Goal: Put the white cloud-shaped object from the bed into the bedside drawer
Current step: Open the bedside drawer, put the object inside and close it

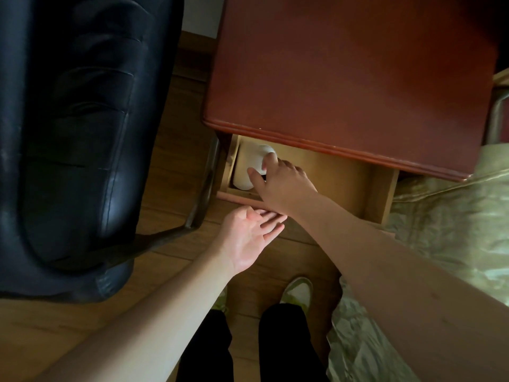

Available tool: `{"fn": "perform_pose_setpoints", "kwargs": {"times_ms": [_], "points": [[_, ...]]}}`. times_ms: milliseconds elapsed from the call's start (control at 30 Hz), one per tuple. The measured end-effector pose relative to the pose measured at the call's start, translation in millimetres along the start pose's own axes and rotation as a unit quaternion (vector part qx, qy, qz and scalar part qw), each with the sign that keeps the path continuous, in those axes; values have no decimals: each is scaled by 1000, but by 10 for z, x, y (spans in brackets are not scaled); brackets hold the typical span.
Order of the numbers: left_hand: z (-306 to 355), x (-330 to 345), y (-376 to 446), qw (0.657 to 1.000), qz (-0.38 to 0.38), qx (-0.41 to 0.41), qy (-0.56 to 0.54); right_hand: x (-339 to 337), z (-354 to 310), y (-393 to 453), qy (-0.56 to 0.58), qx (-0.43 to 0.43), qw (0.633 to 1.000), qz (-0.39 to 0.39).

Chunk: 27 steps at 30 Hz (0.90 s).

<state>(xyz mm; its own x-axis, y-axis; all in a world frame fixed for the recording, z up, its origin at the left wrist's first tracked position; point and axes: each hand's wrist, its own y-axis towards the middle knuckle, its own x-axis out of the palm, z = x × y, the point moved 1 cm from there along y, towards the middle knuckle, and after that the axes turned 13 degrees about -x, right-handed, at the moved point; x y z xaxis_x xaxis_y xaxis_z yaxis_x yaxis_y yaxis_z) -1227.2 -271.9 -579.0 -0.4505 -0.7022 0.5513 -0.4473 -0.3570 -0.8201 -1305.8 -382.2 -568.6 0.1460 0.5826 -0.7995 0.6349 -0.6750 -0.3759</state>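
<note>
One white cloud-shaped object, 12 o'clock, inside one open drawer. Two hands: right hand on object, left hand near centre. One red-brown bedside cabinet, 1 o'clock. One black chair, 10 o'clock. Two shoes, clearer shoe at 6 o'clock. One bed cover, 4 o'clock.

Right hand on cloud object in drawer

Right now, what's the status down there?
Right hand gripping white cloud-shaped object, inside open drawer, left corner. Left hand open, empty, below drawer front. Nothing blocking.
</note>
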Motion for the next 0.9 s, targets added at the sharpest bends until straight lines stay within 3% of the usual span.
{"fn": "perform_pose_setpoints", "kwargs": {"times_ms": [100, 300, 367, 467, 633, 800, 900], "points": [[-4, 38, -23, 1000, 13, 7, 6, -6, 6, -6, 16, -19, 1000, -10], [88, 116, -23, 996, 89, 0, 31, 100, 190, -113, 86, 2, 972, -217], [140, 149, -1, 987, 146, -1, 63, 157, 244, -171, 17, -52, 965, -258], [176, 154, 23, 974, 196, -17, 109, 200, 268, -216, -47, -111, 961, -248], [241, 136, -2, 968, 194, -53, 148, 160, 324, -142, -75, -124, 953, -267], [276, 198, -1, 968, 196, -31, 152, 108, 322, -124, -79, -126, 940, -307], [352, 311, 17, 961, 195, -8, 195, -66, 356, -30, -61, -111, 953, -276]]}}
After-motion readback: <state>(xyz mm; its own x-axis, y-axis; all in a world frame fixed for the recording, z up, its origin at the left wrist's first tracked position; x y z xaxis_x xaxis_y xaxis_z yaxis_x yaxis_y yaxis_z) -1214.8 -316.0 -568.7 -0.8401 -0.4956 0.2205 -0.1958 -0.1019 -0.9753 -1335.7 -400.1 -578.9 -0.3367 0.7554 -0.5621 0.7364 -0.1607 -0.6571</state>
